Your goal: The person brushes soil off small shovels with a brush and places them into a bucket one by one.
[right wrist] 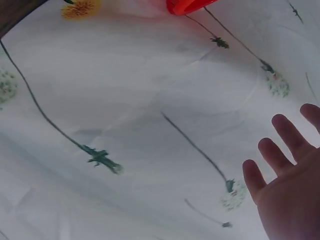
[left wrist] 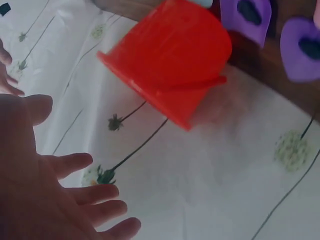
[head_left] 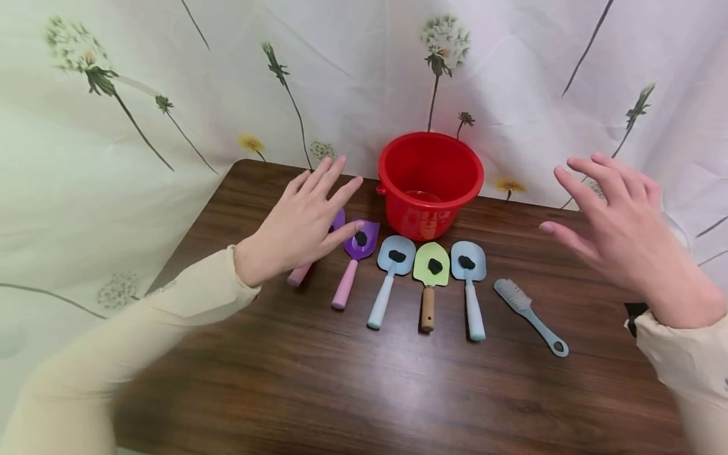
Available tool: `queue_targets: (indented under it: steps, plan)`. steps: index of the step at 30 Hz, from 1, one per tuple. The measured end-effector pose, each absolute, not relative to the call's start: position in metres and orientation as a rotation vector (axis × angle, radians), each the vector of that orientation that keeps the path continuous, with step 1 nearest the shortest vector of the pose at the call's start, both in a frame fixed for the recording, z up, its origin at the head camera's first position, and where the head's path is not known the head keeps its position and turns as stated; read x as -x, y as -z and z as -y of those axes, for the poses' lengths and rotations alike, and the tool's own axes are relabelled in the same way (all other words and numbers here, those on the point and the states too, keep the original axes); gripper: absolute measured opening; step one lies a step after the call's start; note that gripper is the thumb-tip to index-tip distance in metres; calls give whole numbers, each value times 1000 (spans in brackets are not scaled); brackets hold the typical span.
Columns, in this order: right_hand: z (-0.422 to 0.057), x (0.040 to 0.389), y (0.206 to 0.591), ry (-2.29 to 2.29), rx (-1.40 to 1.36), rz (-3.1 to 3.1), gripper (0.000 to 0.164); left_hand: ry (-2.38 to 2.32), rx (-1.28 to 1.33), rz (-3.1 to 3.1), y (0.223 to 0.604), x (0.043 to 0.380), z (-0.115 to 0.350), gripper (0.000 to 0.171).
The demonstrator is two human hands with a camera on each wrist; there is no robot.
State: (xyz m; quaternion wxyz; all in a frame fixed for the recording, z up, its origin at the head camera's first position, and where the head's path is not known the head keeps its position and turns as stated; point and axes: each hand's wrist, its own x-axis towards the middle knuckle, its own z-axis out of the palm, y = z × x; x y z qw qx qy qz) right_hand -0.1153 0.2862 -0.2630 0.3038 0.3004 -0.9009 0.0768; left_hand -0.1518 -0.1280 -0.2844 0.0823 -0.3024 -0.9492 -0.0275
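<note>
My left hand (head_left: 300, 218) is held over the left part of the table with its fingers spread, holding nothing. It partly covers the leftmost purple shovel, whose pink handle (head_left: 299, 274) sticks out below. Beside that lies another purple shovel (head_left: 370, 235) with a pink handle. A light blue shovel (head_left: 388, 268), a green shovel (head_left: 422, 268) with a brown handle and a second light blue shovel (head_left: 479, 268) continue the row. Black lumps (head_left: 435, 266) sit on the blades. My right hand (head_left: 628, 230) hovers at the right, fingers apart, with nothing in it.
A red bucket (head_left: 423, 218) stands upright behind the shovels, near the table's back edge. To the right of the row lies a grey-blue brush (head_left: 534, 319). Behind the brown wooden table (head_left: 318, 385) hangs a white cloth (head_left: 352, 69) printed with dandelions.
</note>
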Motion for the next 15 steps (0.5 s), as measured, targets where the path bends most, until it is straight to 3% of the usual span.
queue_targets:
  steps: [4, 11, 15]
  plan:
    - [-296, 116, 278, -290, -763, 2304, 71, 157, 909, 2894, 303, 148, 129, 67]
    - [-322, 111, 325, -363, -688, 2419, 75, 301, 918, 2953, 337, 140, 121, 60]
    - [-335, 101, 356, -387, -609, 2641, 56, 448, 991, 3022, 356, 137, 115, 56]
